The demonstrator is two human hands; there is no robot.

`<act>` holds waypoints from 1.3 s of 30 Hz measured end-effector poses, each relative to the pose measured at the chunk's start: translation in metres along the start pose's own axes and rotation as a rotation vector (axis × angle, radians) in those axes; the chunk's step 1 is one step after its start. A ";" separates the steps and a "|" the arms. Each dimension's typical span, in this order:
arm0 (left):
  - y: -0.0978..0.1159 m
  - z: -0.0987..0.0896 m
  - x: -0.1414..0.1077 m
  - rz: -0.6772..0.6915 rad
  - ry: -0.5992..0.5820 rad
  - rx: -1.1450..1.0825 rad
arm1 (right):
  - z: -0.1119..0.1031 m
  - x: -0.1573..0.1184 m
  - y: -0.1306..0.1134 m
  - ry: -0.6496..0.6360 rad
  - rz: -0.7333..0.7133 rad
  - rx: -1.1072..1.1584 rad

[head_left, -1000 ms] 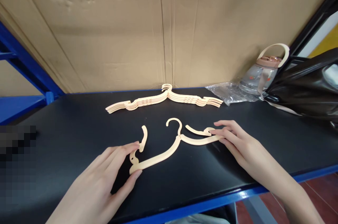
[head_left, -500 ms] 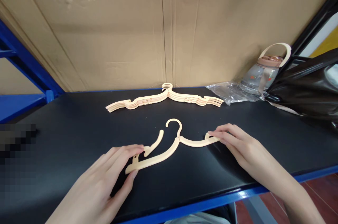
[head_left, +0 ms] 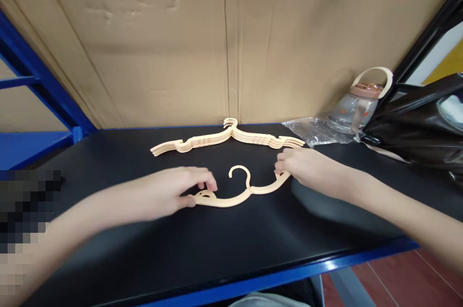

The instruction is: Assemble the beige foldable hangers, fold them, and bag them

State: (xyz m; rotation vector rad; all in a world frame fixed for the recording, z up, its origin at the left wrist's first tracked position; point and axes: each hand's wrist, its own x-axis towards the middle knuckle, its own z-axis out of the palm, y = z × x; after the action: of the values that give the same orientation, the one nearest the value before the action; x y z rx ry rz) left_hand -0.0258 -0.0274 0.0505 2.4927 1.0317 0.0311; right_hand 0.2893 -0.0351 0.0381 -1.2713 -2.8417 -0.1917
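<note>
One tall sheet of brown cardboard [head_left: 162, 66] is standing upright behind everything, and a black worktop [head_left: 231, 249] with a blue edge is spreading in front of it. Near the cardboard, a stack of cream hangers [head_left: 210, 140] is lying with its arms spread out and its hooks overlapping.

Nearer to us, we are handling a single hanger [head_left: 231, 202] at the middle of the worktop; we are not able to tell whether it is touching the surface. It is looking pale cream and smooth, like the stacked ones, but its two arms are bowing: each is sagging towards us and lifting again at its outer end, and the right one is rising higher in our view.

Our right hand [head_left: 300, 167] is clamping on the right end, its fingers curling over it and partly hiding a small folded piece [head_left: 279, 175]. Our left hand [head_left: 177, 189] is touching the left end with its thumb while its fingers are arching over; blur is leaving us unable to tell whether it is gripping.

The hook [head_left: 243, 167] is curving upward from the centre joint and opening to the left. Just inside our left fingers, another folded piece [head_left: 211, 194] is showing a dark, narrow opening.
</note>
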 end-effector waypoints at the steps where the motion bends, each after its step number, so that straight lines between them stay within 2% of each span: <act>1: -0.004 -0.008 0.010 -0.007 -0.071 -0.032 | -0.002 0.012 -0.001 -0.080 0.020 -0.031; 3: -0.013 -0.017 0.029 -0.007 -0.173 -0.128 | 0.000 0.032 -0.007 -0.121 0.074 -0.139; 5: -0.023 -0.014 0.043 0.035 -0.194 -0.255 | 0.011 0.047 -0.011 -0.043 0.168 -0.268; 7: -0.032 -0.004 0.050 0.070 -0.068 -0.401 | 0.023 0.052 -0.013 0.042 0.195 -0.326; 8: -0.036 0.002 0.052 0.078 0.009 -0.474 | 0.028 0.052 -0.012 0.067 0.133 -0.301; 11: -0.039 0.014 0.053 0.104 0.080 -0.556 | 0.034 0.047 -0.010 0.128 0.043 -0.179; 17: -0.027 0.016 0.053 0.066 0.114 -0.395 | 0.034 0.048 -0.023 0.212 -0.001 -0.085; 21: -0.025 0.018 0.053 0.069 0.147 -0.421 | 0.036 0.051 -0.026 0.261 0.073 0.072; 26: -0.024 0.018 0.051 0.103 0.096 -0.389 | 0.033 0.049 -0.021 0.236 0.121 0.149; 33: -0.023 0.024 0.049 0.112 0.140 -0.329 | 0.032 0.049 -0.023 0.184 0.097 0.149; 36: -0.019 0.028 0.049 0.144 0.187 -0.191 | 0.032 0.049 -0.023 0.174 0.088 0.146; 39: -0.008 0.029 0.049 0.211 0.220 0.061 | 0.031 0.050 -0.022 0.176 0.064 0.157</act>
State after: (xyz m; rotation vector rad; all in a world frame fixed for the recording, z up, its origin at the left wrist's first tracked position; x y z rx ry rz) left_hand 0.0093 -0.0009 0.0140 2.6896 0.8579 0.3501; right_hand 0.2411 -0.0088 0.0081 -1.2450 -2.6080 -0.0729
